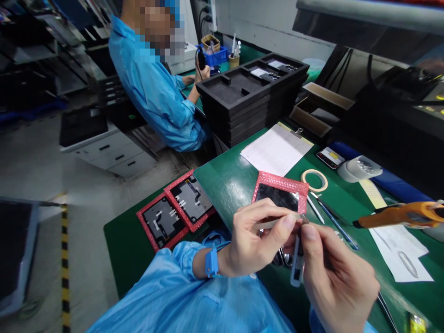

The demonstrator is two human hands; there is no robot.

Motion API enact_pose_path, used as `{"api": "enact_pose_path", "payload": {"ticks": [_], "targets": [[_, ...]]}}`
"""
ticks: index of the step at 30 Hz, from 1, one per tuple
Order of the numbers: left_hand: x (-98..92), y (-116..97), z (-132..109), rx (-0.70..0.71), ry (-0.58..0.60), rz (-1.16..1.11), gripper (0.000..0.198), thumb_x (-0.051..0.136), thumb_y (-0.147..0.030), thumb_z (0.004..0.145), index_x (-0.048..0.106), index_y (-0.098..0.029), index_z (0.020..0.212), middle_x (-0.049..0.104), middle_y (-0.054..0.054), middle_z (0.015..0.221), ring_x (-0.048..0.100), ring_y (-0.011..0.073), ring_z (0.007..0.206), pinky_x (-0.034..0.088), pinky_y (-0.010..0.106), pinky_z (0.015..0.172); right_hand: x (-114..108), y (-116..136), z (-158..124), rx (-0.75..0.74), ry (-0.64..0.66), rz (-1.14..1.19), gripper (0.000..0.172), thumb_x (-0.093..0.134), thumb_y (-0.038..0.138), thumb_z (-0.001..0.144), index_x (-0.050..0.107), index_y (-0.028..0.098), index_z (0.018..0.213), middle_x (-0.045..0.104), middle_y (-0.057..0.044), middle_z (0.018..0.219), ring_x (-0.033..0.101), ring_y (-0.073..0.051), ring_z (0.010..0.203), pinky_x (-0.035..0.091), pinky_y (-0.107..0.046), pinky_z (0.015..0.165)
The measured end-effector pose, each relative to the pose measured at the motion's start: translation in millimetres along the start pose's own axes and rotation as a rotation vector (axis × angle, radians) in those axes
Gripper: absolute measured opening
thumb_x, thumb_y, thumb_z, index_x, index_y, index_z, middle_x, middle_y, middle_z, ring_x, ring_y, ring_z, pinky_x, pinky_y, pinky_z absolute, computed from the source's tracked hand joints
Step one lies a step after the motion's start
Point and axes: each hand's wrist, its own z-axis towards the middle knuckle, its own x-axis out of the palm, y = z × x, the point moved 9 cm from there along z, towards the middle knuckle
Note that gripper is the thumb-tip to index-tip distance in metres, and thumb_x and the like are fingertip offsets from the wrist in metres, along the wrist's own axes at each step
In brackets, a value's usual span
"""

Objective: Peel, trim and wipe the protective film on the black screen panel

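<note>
My left hand (258,238), with a blue strap at the wrist, is closed in a pinch on a thin flat metallic strip (268,225), whose kind I cannot make out. Close beside it, my right hand (342,273) pinches a slim grey bar-shaped part (296,264) with a dark slot near its lower end. The fingertips of both hands nearly meet at the part's upper end and hide it. Behind them, a black panel (275,195) lies on pink bubble wrap (282,180). Some dark looped item beneath my hands is mostly hidden.
A tape roll (314,180), pens (315,209), a clipboard with papers (277,145) and an orange electric screwdriver (398,215) surround the work area. Two wrapped panels (192,199) lie left. Stacked black trays (249,106) stand behind, near a seated co-worker in blue (152,88).
</note>
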Motion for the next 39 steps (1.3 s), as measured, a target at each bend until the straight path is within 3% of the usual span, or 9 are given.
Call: {"api": "enact_pose_path", "payload": {"ticks": [5, 13, 17, 23, 30, 35, 39], "targets": [[1.9, -2, 0, 0.005, 0.001, -0.002, 0.020, 0.082, -0.027, 0.109, 0.089, -0.013, 0.096, 0.084, 0.008, 0.082, 0.076, 0.0142, 0.069, 0.063, 0.023, 0.066, 5, -6, 2, 0.049, 0.060, 0.109, 0.025, 0.069, 0.025, 0.117, 0.080, 0.024, 0.095, 0.078, 0.004, 0.071, 0.063, -0.007, 0.046, 0.052, -0.013, 0.051], [6.8, 11, -6, -0.088, -0.001, -0.117, 0.026, 0.081, -0.036, 0.111, 0.088, -0.015, 0.099, 0.080, 0.009, 0.090, 0.077, 0.0159, 0.073, 0.066, 0.026, 0.063, 6, -14, -2, 0.244, 0.092, 0.309, 0.030, 0.070, 0.029, 0.118, 0.082, 0.026, 0.091, 0.075, 0.004, 0.068, 0.067, -0.010, 0.049, 0.056, -0.014, 0.053], [7.6, 14, -6, -0.096, 0.000, -0.131, 0.025, 0.081, -0.035, 0.111, 0.088, -0.015, 0.099, 0.078, 0.006, 0.088, 0.071, 0.0112, 0.061, 0.061, 0.023, 0.055, 10, -18, -1, 0.277, 0.125, 0.396, 0.033, 0.070, 0.030, 0.118, 0.080, 0.024, 0.088, 0.074, 0.003, 0.068, 0.068, -0.010, 0.050, 0.057, -0.015, 0.053], [4.3, 4, -2, 0.012, -0.011, 0.006, 0.017, 0.085, -0.027, 0.108, 0.088, -0.014, 0.098, 0.083, 0.007, 0.085, 0.079, 0.0138, 0.071, 0.066, 0.021, 0.066, 15, -21, -2, 0.355, 0.122, 0.442, 0.036, 0.070, 0.033, 0.119, 0.080, 0.024, 0.085, 0.072, 0.003, 0.065, 0.067, -0.010, 0.050, 0.056, -0.014, 0.053], [11.2, 5, -2, -0.017, 0.007, -0.104, 0.017, 0.079, -0.026, 0.112, 0.084, -0.014, 0.100, 0.077, 0.003, 0.087, 0.073, 0.0083, 0.055, 0.060, 0.016, 0.050, 17, -25, -3, 0.394, 0.114, 0.468, 0.038, 0.071, 0.036, 0.118, 0.080, 0.023, 0.084, 0.073, 0.002, 0.065, 0.068, -0.011, 0.049, 0.057, -0.017, 0.051], [11.1, 2, 0, 0.018, 0.010, -0.093, 0.016, 0.079, -0.023, 0.111, 0.083, -0.014, 0.098, 0.077, 0.004, 0.087, 0.078, 0.0107, 0.064, 0.065, 0.017, 0.057, 16, -24, -3, 0.371, 0.121, 0.455, 0.041, 0.070, 0.036, 0.119, 0.080, 0.023, 0.082, 0.073, 0.002, 0.065, 0.068, -0.011, 0.048, 0.056, -0.017, 0.051], [16.1, 8, -1, -0.049, 0.030, -0.265, 0.010, 0.077, -0.016, 0.111, 0.081, -0.014, 0.102, 0.072, 0.000, 0.093, 0.071, 0.0040, 0.053, 0.059, 0.012, 0.051, 15, -27, -7, 0.417, 0.108, 0.425, 0.041, 0.071, 0.042, 0.119, 0.083, 0.023, 0.085, 0.074, 0.000, 0.068, 0.067, -0.011, 0.050, 0.056, -0.018, 0.053]]}}
